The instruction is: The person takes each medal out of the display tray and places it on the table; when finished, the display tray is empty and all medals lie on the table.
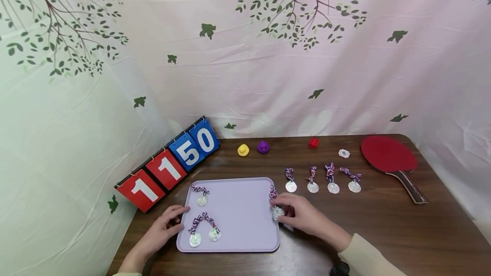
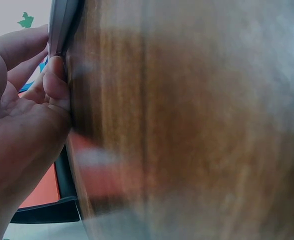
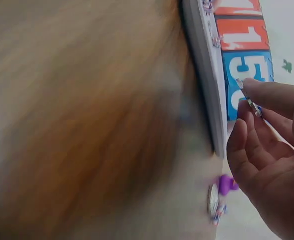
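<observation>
My left hand point(image 1: 163, 228) rests its fingertips against the left rim of a lilac tray point(image 1: 238, 220); the left wrist view shows the fingers point(image 2: 24, 47) at the tray's edge. Above the tray's right rim, my right hand point(image 1: 299, 214) pinches a silver medal point(image 1: 278, 213) between thumb and fingers, its striped ribbon trailing behind. The right wrist view shows this medal point(image 3: 247, 97) nearly edge-on, raised above the rim. On the tray lie three more medals: one point(image 1: 202, 200) at the upper left and two point(image 1: 195, 239) at the lower left, their ribbons bunched or knotted.
Several medals point(image 1: 313, 187) lie in a row right of the tray. A red paddle point(image 1: 388, 153) lies far right. Behind are a yellow duck point(image 1: 243, 150), purple duck point(image 1: 263, 147), red brick point(image 1: 313, 142) and white chip point(image 1: 344, 153). A flip scoreboard point(image 1: 168, 167) stands left.
</observation>
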Tool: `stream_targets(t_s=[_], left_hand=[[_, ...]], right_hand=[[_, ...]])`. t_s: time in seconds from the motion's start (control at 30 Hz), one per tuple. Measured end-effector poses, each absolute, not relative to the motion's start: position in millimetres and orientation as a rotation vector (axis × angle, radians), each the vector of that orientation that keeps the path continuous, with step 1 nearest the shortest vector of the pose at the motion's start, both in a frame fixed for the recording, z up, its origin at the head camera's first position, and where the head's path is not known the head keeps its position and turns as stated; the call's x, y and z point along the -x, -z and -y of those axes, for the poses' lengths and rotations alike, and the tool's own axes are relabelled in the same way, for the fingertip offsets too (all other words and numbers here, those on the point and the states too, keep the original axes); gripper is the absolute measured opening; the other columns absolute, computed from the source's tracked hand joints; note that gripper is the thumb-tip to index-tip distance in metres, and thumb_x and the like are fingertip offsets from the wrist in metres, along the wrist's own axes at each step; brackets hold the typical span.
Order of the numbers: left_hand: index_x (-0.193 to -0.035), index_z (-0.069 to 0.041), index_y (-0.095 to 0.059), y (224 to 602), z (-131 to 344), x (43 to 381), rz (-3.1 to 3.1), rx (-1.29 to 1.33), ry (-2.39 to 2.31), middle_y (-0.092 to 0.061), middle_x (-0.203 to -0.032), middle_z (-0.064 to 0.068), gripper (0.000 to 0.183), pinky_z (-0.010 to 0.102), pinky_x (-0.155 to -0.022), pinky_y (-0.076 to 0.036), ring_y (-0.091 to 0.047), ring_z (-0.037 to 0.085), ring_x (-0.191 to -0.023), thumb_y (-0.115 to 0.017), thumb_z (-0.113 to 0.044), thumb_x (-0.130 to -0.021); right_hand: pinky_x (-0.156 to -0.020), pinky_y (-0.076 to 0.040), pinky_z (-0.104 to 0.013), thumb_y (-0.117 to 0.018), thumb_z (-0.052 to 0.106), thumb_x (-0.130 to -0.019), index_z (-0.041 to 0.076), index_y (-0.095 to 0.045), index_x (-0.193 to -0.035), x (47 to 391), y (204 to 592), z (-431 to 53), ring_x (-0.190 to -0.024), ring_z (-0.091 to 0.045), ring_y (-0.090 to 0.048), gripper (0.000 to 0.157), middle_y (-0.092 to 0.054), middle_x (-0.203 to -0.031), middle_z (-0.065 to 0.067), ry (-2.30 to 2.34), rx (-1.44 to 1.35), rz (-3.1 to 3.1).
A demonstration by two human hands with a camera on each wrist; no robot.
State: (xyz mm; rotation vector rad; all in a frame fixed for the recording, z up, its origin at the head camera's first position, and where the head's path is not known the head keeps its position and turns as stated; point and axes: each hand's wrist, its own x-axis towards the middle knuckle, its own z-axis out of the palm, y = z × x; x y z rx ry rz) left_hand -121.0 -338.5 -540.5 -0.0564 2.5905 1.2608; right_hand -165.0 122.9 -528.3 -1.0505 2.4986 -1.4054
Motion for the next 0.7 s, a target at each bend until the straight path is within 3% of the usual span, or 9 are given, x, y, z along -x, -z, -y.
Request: stream_targets(t_s=[0.2,0.37,0.63,0.7], left_hand=[[-0.128,-0.027,-0.060,545,338,123,-2.606,0.074,-1.250,-0.047,-0.128,0.001,0.043,0.029,-0.078,-0.040,-0.043,0.022,-0.105,-0.067,-0.011,-0.088],[-0.126,-0.032,-0.060,544,341,122,-2.600,0.062,-1.257,-0.047,-0.127,-0.001,0.043,0.029,-0.079,-0.040,-0.043,0.021,-0.104,-0.068,-0.014,-0.087],[-0.127,-0.032,-0.059,542,342,121,-2.585,-0.014,-1.265,-0.046,-0.128,0.000,0.042,0.028,-0.079,-0.041,-0.043,0.023,-0.105,-0.069,-0.020,-0.087],[-0.127,-0.033,-0.059,542,343,121,-2.587,-0.015,-1.258,-0.047,-0.128,0.000,0.043,0.028,-0.080,-0.041,-0.043,0.023,-0.105,-0.069,-0.020,-0.088]], right_hand=[[-0.058,-0.049,-0.024,-0.078,0.007,-0.077,0.009,-0.063,-0.118,154,536,-147,-0.069,-0.007,-0.056,0.043,-0.061,-0.107,-0.001,1.347,1.043,-2.552],[-0.061,-0.046,-0.020,-0.079,0.010,-0.076,0.010,-0.064,-0.116,145,540,-154,-0.068,-0.001,-0.053,0.043,-0.060,-0.106,0.002,1.145,1.089,-2.669],[-0.084,-0.048,-0.034,-0.078,0.020,-0.078,0.014,-0.067,-0.112,138,539,-153,-0.098,-0.006,-0.056,0.037,-0.056,-0.110,0.008,0.864,1.107,-2.810],[-0.081,-0.048,-0.033,-0.078,0.021,-0.077,0.014,-0.067,-0.111,137,539,-152,-0.094,-0.005,-0.056,0.036,-0.054,-0.107,0.009,0.866,1.115,-2.820]])
